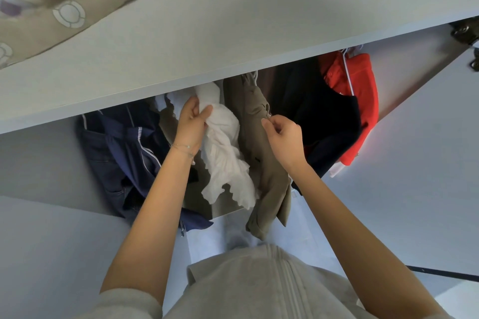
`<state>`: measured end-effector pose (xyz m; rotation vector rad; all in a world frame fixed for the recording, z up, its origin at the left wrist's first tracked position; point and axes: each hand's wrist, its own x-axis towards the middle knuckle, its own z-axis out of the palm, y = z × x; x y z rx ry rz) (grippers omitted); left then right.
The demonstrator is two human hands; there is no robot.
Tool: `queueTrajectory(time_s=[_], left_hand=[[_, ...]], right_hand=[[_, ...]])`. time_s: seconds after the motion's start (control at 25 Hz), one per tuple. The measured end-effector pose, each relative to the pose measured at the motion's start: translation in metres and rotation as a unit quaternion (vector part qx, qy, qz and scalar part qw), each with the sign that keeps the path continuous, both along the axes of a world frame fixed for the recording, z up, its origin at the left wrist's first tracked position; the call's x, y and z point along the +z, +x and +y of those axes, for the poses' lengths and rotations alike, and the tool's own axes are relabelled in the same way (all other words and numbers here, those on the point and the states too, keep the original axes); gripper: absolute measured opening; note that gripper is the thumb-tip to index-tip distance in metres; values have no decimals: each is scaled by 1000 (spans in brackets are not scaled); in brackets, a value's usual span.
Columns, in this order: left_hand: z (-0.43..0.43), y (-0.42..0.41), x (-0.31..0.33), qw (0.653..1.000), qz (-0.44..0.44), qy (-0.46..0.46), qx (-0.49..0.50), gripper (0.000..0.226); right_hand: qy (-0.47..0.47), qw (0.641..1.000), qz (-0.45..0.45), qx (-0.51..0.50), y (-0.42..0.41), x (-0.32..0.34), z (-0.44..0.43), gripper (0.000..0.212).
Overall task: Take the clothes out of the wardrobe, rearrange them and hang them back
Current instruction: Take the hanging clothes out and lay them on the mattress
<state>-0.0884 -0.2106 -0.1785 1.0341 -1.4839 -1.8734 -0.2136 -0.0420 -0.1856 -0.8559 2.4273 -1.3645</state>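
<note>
The likeliest slip starts at the left hand (193, 124). Its thumb and fingers are wrapped round the upper part of a crumpled white garment (223, 147), a full, closed hold on bunched cloth rather than on a hanger. A pull from there could drag the garment off whatever carries it (the rail and its hook are hidden under the shelf (181, 54)) and drop it to the wardrobe floor.

The right hand (283, 137) is drawn into a narrow pinch, thumb and forefinger nearly meeting at a fold high on the khaki garment (261, 171) just beside the white one. Whether cloth actually sits between the fingertips cannot be told. If it holds only a thin fold, that fold may slide free as soon as weight comes on.

Outward, the clothes hang packed together — a navy garment (121, 153) to the left, a dark garment (326, 116) and a red garment (363, 101) on a white hanger (347, 70) to the right. Lifting one piece out could snag its neighbours and tug them askew. Patterned bedding (51, 8) lies on top of the shelf — clear of both hands.
</note>
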Motion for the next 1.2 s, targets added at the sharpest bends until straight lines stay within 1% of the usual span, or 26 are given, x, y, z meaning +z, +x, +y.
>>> queueTrajectory(time_s=[0.08,0.2,0.28,0.44,0.52,0.56,0.64,0.72,0.8,0.84,1.0,1.04,1.08,1.2], left_hand=[[10,0,-12,999,-31,-18,-36,30],[28,-8,-17,992,-67,-14,-106,50],[40,-18,-17,985,-74,-19,-153,53],[64,-34,-18,975,-59,-21,-213,27],[78,-43,-19,967,-66,-50,-240,17],[86,-48,-18,960,-74,-75,-258,14],[101,-56,-16,941,-87,-111,-307,24],[120,-64,-13,921,-88,-113,-363,31],[142,-69,-9,904,-90,-109,-403,32],[153,-71,-7,898,-87,-108,-417,31],[206,-76,-1,865,-70,-74,-491,28],[217,-76,-2,859,-73,-90,-498,27],[231,-75,-6,857,-79,-129,-492,26],[257,-69,-20,858,-92,-297,-408,21]], right_hand=[[2,1000,5,-3,0,2,3,31],[-6,1000,12,-5,2,1,7,32],[1,1000,2,-8,6,-3,10,32],[17,999,-32,-25,15,-17,31,33],[16,997,-50,-51,19,-22,52,33],[9,996,-57,-64,21,-24,63,33],[-3,993,-75,-91,25,-25,85,32],[-12,990,-80,-113,29,-21,109,36],[-5,989,-79,-128,33,-18,132,45],[3,987,-81,-139,34,-18,144,45],[18,980,-76,-186,39,-13,201,31],[16,978,-76,-193,43,-11,217,32],[16,977,-77,-200,48,-9,236,34],[17,975,-83,-206,69,-4,292,29]])
